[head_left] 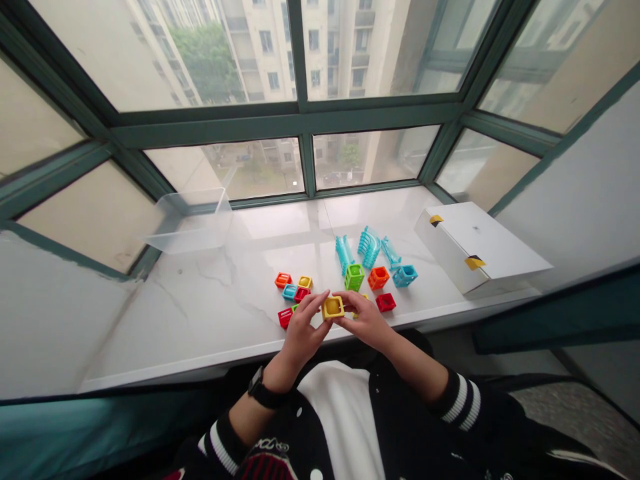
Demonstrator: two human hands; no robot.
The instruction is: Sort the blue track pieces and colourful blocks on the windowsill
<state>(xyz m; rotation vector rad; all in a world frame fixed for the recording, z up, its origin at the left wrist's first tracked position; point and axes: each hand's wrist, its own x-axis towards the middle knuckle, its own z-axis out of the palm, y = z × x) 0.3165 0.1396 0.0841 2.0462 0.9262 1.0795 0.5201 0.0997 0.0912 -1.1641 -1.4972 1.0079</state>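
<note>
A yellow toy block [333, 308] with a hollow face is held between both hands over the front edge of the white sill. My left hand [305, 327] grips its left side with thumb and fingers. On its right side, the fingers of my right hand [365, 320] close on the same block. Left of it lie small blocks: orange [283, 280], blue [290, 292], yellow [305, 283] and red [285, 317]. A green one is partly hidden by my left hand. Beyond my right hand stand taller green [355, 277], orange [379, 278] and blue [405, 275] blocks, and a red block [386, 303].
Clear blue track pieces [370, 247] lie behind the taller blocks. A transparent plastic bin [193, 223] stands at the back left, and a white box [483, 247] with yellow-black tabs at the right. Green-framed windows [300, 123] border the marbled sill [200, 320].
</note>
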